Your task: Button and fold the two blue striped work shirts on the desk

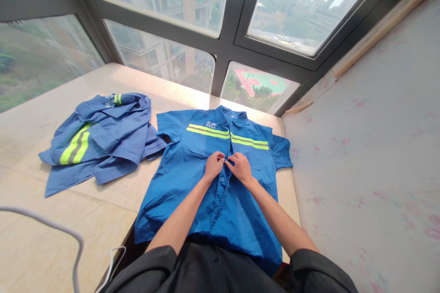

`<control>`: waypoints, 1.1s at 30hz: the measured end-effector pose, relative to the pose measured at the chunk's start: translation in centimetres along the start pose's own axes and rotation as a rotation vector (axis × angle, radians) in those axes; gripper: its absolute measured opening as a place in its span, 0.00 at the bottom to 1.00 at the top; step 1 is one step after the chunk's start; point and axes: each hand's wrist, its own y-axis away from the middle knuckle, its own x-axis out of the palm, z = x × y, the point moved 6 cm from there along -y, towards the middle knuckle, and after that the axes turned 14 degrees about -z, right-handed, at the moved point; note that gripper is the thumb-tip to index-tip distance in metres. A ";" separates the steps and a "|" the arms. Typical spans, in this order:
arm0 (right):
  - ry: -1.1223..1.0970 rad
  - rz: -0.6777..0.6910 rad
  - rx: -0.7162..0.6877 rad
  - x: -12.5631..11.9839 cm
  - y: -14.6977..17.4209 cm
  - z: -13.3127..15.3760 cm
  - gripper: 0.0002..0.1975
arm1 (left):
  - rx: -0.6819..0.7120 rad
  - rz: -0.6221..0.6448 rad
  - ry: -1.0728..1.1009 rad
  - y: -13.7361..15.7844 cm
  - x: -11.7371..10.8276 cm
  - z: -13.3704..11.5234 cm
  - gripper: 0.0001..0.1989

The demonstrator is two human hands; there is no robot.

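A blue short-sleeved work shirt (pixel 192 183) lies spread front side up, its collar toward the window. Yellow-green reflective bands cross its chest, and a white logo sits on the left one. My left hand (pixel 215 165) pinches the front placket at mid-chest. Opposite it, my right hand (pixel 239 167) pinches the other front edge, the fingertips of both hands almost meeting. A button between them is too small and covered to make out. Below the hands, several buttons show along the placket, and the lower front edges lie close together.
A second blue work shirt (pixel 113 139) lies crumpled on the pale ledge (pixel 30 183) at the left. A grey cable (pixel 51 224) and a thin white cable (pixel 112 261) run along the lower left. Windows stand behind; a flowered wall (pixel 360 160) bounds the right.
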 end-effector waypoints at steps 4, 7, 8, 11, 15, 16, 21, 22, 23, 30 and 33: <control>0.004 -0.017 0.048 0.4 0.2 0.1 0.05 | 0.004 0.021 -0.034 -0.3 -0.1 -0.2 0.08; -0.033 -0.028 0.075 0.5 0.3 0.0 0.05 | -0.003 0.029 -0.049 -0.5 -0.3 -0.3 0.05; -0.052 -0.032 0.085 0.4 0.3 0.0 0.05 | -0.007 0.034 -0.051 -0.6 -0.3 -0.4 0.05; -0.107 -0.049 0.102 0.4 0.4 -0.2 0.06 | -0.022 0.052 -0.056 -0.9 -0.1 -0.3 0.08; -0.124 -0.064 0.091 0.4 0.6 -0.2 0.07 | -0.040 0.061 -0.073 -1.2 0.0 -0.3 0.13; -0.121 -0.065 0.088 0.5 0.6 -0.2 0.07 | -0.040 0.059 -0.084 -1.2 0.0 -0.4 0.12; -0.082 -0.065 0.085 0.5 1.0 -0.1 0.06 | -0.032 0.045 -0.162 -1.0 -0.2 -0.8 0.06; -0.072 -0.067 0.083 0.5 1.0 0.0 0.06 | -0.033 0.042 -0.178 -1.0 -0.2 -0.8 0.05; -0.060 -0.070 0.081 0.5 1.1 0.1 0.06 | -0.037 0.041 -0.192 -1.0 -0.2 -0.8 0.05; 0.079 -0.101 0.120 0.1 1.3 1.3 0.07 | -0.099 0.070 -0.194 -1.9 0.2 -0.1 0.06; 0.075 -0.148 0.152 -0.3 1.4 1.7 0.08 | -0.138 0.078 -0.150 -2.3 0.4 0.4 0.07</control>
